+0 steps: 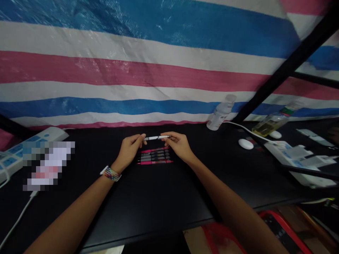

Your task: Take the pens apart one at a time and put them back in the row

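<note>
A white pen with dark parts is held level above the black table, one end in each hand. My left hand pinches its left end, and a watch with a colourful woven band circles that wrist. At the other end, the fingers of my right hand close on the pen. Just below, several pens lie side by side in a row; the nearest is a pink pen, and grey and dark pens lie behind it. The farthest pink pen is partly hidden by my hands.
On the left of the black table are a power strip and a blurred-out phone-like object with a cable. A clear bottle, a white mouse, a bottle of yellow liquid and another power strip stand right. Striped sheeting hangs behind.
</note>
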{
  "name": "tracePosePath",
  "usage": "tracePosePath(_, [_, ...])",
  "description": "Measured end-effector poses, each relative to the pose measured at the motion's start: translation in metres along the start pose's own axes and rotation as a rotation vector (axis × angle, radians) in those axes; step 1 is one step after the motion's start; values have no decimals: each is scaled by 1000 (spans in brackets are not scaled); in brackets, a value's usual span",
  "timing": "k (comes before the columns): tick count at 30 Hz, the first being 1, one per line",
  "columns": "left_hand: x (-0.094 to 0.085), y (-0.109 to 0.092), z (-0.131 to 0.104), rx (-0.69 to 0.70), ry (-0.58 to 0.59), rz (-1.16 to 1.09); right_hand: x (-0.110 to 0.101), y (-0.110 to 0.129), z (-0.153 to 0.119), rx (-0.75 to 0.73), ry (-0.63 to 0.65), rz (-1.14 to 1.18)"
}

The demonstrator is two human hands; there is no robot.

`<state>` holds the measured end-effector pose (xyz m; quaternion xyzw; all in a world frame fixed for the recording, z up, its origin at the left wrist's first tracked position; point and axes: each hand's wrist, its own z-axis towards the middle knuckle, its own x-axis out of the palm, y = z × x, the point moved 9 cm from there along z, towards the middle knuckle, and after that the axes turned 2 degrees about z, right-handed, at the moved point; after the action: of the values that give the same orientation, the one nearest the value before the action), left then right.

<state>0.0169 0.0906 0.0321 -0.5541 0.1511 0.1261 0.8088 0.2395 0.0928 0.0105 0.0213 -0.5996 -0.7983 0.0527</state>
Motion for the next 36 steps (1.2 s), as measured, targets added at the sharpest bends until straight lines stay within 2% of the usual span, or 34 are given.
tracePosePath(3, [-1, -1, 1, 29, -19, -82, -3, -2, 1, 16, -4, 36])
tracePosePath(14, [-4, 3, 2, 20, -16, -100, -7, -5, 3, 44, -22, 105])
tracePosePath(25, [-5, 7, 4, 16, -31, -231, -7, -4, 3, 63, -23, 126])
tracePosePath(31, [-2, 6, 2, -22, 21, -155, -9, -5, 4, 62, -41, 127])
tracePosePath(34, [-5, 3, 2, -16, 3, -189, -10, -6, 4, 66, -45, 126])
tracePosePath(36, [-7, 3, 3, -20, -12, -136, -8, -6, 3, 69, -35, 127])
